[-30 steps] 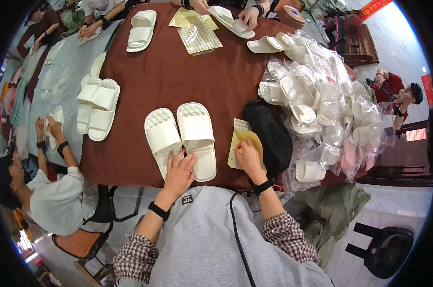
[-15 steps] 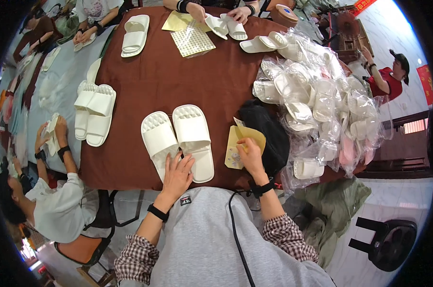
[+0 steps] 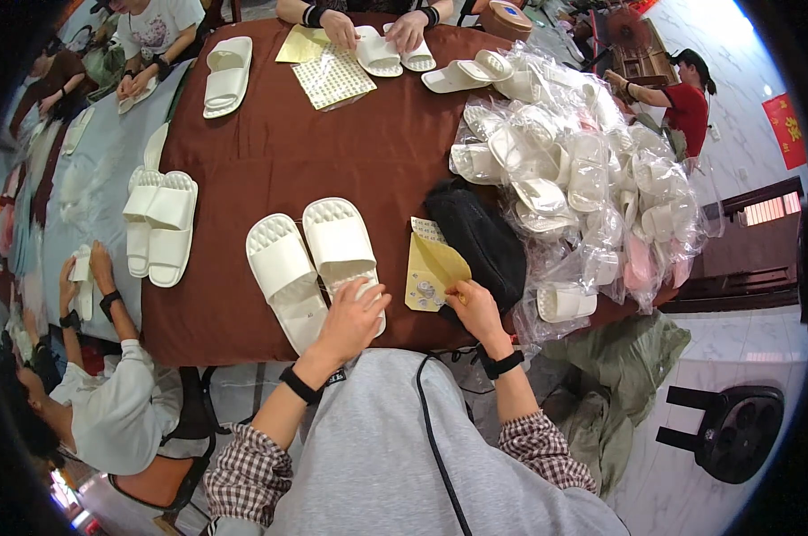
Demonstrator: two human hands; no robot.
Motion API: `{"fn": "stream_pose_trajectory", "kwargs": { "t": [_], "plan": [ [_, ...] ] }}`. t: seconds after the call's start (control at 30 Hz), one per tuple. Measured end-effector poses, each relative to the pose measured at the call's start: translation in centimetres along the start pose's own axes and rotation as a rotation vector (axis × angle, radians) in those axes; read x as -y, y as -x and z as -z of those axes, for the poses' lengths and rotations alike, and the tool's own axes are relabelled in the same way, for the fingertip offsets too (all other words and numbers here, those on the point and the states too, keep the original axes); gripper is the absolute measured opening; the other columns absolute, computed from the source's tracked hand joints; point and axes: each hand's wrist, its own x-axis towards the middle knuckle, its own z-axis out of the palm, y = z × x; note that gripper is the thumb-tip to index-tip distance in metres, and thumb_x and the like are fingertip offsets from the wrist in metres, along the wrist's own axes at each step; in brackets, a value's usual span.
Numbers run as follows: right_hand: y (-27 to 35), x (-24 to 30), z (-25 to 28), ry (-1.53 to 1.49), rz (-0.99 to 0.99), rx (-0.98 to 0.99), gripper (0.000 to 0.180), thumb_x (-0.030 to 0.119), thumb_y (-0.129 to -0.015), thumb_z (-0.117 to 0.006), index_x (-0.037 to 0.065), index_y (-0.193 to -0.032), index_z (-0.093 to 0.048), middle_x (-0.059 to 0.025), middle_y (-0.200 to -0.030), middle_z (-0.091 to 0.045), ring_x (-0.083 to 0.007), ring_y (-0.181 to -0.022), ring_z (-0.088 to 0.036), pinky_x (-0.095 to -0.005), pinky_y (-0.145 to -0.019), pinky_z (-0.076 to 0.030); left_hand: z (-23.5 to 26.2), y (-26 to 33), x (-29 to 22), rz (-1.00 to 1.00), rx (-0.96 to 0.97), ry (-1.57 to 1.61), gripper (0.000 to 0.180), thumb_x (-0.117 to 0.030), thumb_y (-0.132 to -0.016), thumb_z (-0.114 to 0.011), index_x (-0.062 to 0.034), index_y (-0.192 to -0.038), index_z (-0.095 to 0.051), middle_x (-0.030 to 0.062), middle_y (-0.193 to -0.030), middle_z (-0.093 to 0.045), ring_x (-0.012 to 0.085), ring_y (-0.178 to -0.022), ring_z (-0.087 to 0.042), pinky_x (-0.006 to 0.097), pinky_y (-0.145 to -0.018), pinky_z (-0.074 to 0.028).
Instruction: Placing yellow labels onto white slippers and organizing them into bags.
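Your yellow sheet should be near weightless, thin and limp, probably tacky on one face, so expect it to crease or cling to skin; best hold is a light pinch on its near right edge or on the lifted flap, keeping off the small greyish bits on its face. The slippers look like light foam: soft, springy, hard to break, maybe a bit slick when smooth. Take them by the sole edge or the strap, and steady them at the heel since they'd slide easily on the cloth-covered table. Position: sheet lies flat just left of your right hand, its right edge at the fingertips, flap folded up just beyond them. That hand has thumb and index close together there; can't tell if they're actually closed on paper. Your left hand is over the heel end of the right-side slipper, fingers bent and slightly apart, not seen clamped on anything; thumb hidden, contact unclear. Left-side slipper sits just left of that hand, both toes pointing away from you. Black pouch is just beyond your right hand, bagged slippers farther out and to its right.
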Motion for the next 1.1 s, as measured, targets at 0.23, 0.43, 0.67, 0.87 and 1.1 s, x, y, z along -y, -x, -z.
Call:
{"fn": "stream_pose_trajectory", "kwargs": {
  "t": [0.23,0.43,0.67,0.87,1.1],
  "plan": [
    [1.2,-0.9,-0.6,-0.002,-0.167,0.031,0.041,0.013,-0.082,-0.070,0.007,-0.121,-0.059,-0.0206,-0.097,-0.070,-0.0391,-0.090,-0.068,-0.0456,-0.076,-0.054,-2.4,-2.5,-0.9,-0.194,0.176,-0.058,0.043,-0.016,-0.080,-0.071,-0.0093,-0.123,-0.063,0.0075,-0.140,-0.050,0.0321,-0.137,-0.037,0.051,-0.116,-0.028],
    [2.1,-0.6,0.9,0.225,-0.099,0.142,0.072,0.012,-0.079,-0.074,0.017,-0.142,-0.040,-0.0224,-0.095,-0.069,-0.0408,-0.090,-0.068,-0.0494,-0.073,-0.054,-1.7,-3.5,0.3,-0.186,0.240,-0.057,0.048,-0.017,-0.082,-0.071,-0.0108,-0.128,-0.060,0.0095,-0.145,-0.047,0.0342,-0.141,-0.032,0.053,-0.119,-0.024],
    [2.2,-2.3,2.2,0.194,-0.114,0.112,0.076,0.008,-0.080,-0.072,0.028,-0.146,-0.041,-0.0194,-0.097,-0.069,-0.0403,-0.090,-0.067,-0.0488,-0.073,-0.054,-0.7,-5.3,1.3,-0.191,0.283,-0.051,0.051,-0.018,-0.082,-0.073,-0.0112,-0.130,-0.059,0.0094,-0.143,-0.048,0.0342,-0.140,-0.034,0.050,-0.114,-0.030],
    [2.2,-1.5,1.7,0.254,-0.076,0.026,0.060,0.009,-0.085,-0.067,0.026,-0.141,-0.050,-0.0158,-0.095,-0.069,-0.0366,-0.086,-0.068,-0.0466,-0.070,-0.054,-2.2,-6.0,-1.0,-0.179,0.338,-0.013,0.048,-0.014,-0.079,-0.073,-0.0082,-0.125,-0.061,0.0079,-0.136,-0.054,0.0305,-0.126,-0.045,0.044,-0.106,-0.038],
    [2.0,0.3,-0.1,0.220,0.004,-0.138,0.026,0.009,-0.086,-0.066,0.011,-0.113,-0.065,-0.0134,-0.089,-0.062,-0.0349,-0.083,-0.065,-0.0434,-0.071,-0.052,-2.5,-4.2,-1.1,-0.179,0.306,-0.017,0.044,-0.014,-0.079,-0.073,-0.0084,-0.121,-0.063,0.0121,-0.132,-0.052,0.0312,-0.125,-0.045,0.043,-0.106,-0.038]
  ]
}}
